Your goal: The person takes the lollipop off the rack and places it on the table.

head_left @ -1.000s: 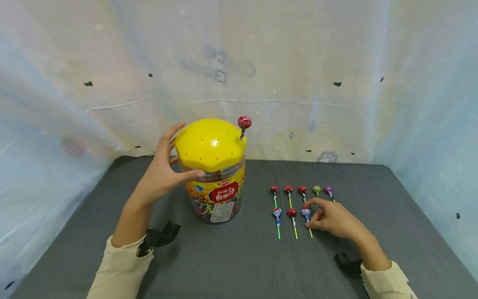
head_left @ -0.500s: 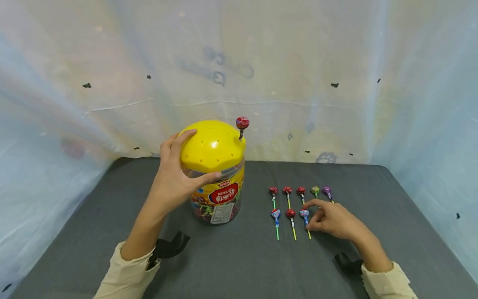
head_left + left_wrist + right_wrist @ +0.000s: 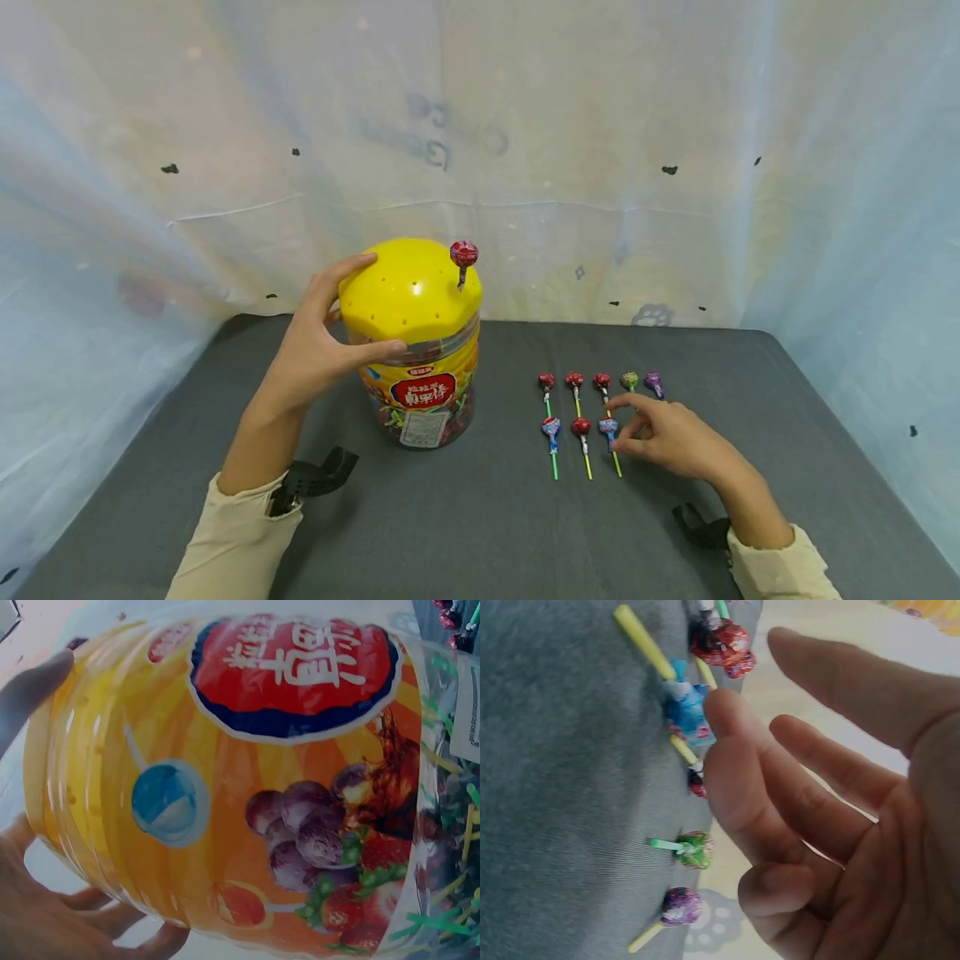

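A large clear candy jar (image 3: 423, 390) with a yellow domed lid (image 3: 408, 287) stands left of centre. One red lollipop (image 3: 464, 253) sticks up from the lid's right side. My left hand (image 3: 307, 354) grips the jar at its top, thumb across the front below the lid, fingers round the far side. In the left wrist view the jar's fruit label (image 3: 300, 825) fills the picture. My right hand (image 3: 675, 433) hovers at a blue-wrapped lollipop (image 3: 608, 427). The right wrist view shows its fingers (image 3: 739, 787) loosely bent, thumb apart, the blue lollipop just beyond them.
Several lollipops lie in two rows right of the jar, among them a red one (image 3: 581, 427), a green one (image 3: 629, 381) and a purple one (image 3: 654, 383). A pale curtain (image 3: 570, 125) surrounds the dark grey table (image 3: 480, 517).
My left hand moved right along the lid, then back left. The jar has shifted left and turned, bringing the upright lollipop nearer the front. The right hand has barely moved.
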The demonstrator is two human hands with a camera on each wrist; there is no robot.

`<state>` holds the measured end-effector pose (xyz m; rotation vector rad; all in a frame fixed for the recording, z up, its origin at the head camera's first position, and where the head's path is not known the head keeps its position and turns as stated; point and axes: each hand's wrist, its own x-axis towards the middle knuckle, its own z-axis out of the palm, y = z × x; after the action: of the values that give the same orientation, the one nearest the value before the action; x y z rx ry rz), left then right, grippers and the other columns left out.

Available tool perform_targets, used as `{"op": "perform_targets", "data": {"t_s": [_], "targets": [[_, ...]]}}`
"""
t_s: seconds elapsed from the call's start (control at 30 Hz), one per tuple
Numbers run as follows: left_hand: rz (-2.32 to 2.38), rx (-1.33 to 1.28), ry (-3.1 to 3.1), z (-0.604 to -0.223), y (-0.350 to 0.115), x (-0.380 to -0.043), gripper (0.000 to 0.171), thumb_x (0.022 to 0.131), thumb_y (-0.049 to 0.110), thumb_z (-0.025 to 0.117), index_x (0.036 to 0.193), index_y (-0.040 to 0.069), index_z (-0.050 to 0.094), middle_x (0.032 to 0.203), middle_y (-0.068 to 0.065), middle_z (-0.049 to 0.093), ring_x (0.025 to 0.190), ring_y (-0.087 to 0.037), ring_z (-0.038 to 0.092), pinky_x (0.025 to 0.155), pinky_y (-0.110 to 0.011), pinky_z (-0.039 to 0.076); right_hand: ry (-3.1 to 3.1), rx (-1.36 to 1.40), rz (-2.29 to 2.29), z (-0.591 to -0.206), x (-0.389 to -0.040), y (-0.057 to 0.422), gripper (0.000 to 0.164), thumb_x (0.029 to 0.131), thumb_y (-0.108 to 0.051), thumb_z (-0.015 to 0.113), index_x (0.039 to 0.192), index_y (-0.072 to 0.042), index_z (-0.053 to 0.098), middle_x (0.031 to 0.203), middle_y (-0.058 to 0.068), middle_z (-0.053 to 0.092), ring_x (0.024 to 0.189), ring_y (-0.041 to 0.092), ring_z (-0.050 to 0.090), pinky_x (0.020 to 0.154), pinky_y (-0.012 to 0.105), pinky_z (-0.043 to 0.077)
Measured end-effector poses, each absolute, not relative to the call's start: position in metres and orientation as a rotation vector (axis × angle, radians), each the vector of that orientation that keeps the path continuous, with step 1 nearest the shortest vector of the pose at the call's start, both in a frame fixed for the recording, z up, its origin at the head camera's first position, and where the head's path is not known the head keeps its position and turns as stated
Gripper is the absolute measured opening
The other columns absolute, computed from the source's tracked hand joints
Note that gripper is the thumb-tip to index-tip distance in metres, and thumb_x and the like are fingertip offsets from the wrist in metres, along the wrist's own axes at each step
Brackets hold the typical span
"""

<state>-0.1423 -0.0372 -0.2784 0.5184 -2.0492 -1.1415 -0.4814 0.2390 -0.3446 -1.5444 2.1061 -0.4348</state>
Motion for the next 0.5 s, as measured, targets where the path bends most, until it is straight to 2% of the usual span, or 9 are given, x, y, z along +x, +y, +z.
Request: {"op": "perform_targets", "data": {"t_s": [0.2, 0.33, 0.5], "targets": [[-1.131, 0.455, -2.094, -0.280, -0.038, -0.143, 0.091, 0.078, 0.011, 0.083, 0.153, 0.032, 0.035, 0.158, -0.004, 0.023, 0.140, -0.027, 0.026, 0.110, -0.069, 0.026, 2.200, -1.622, -0.535, -0.332, -0.468, 0.239, 0.050, 0.091, -0.030, 0.073, 0.135, -0.017, 0.056, 0.090, -0.012, 0.073, 0.075, 0.004, 0.064, 0.062, 0.025, 0.047], [-1.118, 0.508, -2.108, -0.279, -0.031, -0.147, 0.094, 0.078, 0.014, 0.085, 0.153, 0.033, 0.031, 0.159, -0.006, 0.018, 0.140, -0.031, 0.025, 0.109, -0.067, 0.032, 2.184, -1.784, -0.683, -0.316, -0.451, 0.230, 0.045, 0.092, -0.026, 0.072, 0.135, -0.024, 0.055, 0.090, -0.012, 0.072, 0.074, -0.001, 0.061, 0.062, 0.023, 0.048], [-1.090, 0.579, -2.093, -0.279, -0.026, -0.154, 0.094, 0.077, 0.017, 0.086, 0.152, 0.035, 0.032, 0.158, -0.008, 0.018, 0.137, -0.034, 0.030, 0.106, -0.065, 0.039, 2.127, -1.965, -0.921, -0.280, -0.421, 0.205, 0.055, 0.094, -0.026, 0.070, 0.143, -0.031, 0.046, 0.093, -0.016, 0.070, 0.072, -0.002, 0.059, 0.064, 0.023, 0.049]]}}
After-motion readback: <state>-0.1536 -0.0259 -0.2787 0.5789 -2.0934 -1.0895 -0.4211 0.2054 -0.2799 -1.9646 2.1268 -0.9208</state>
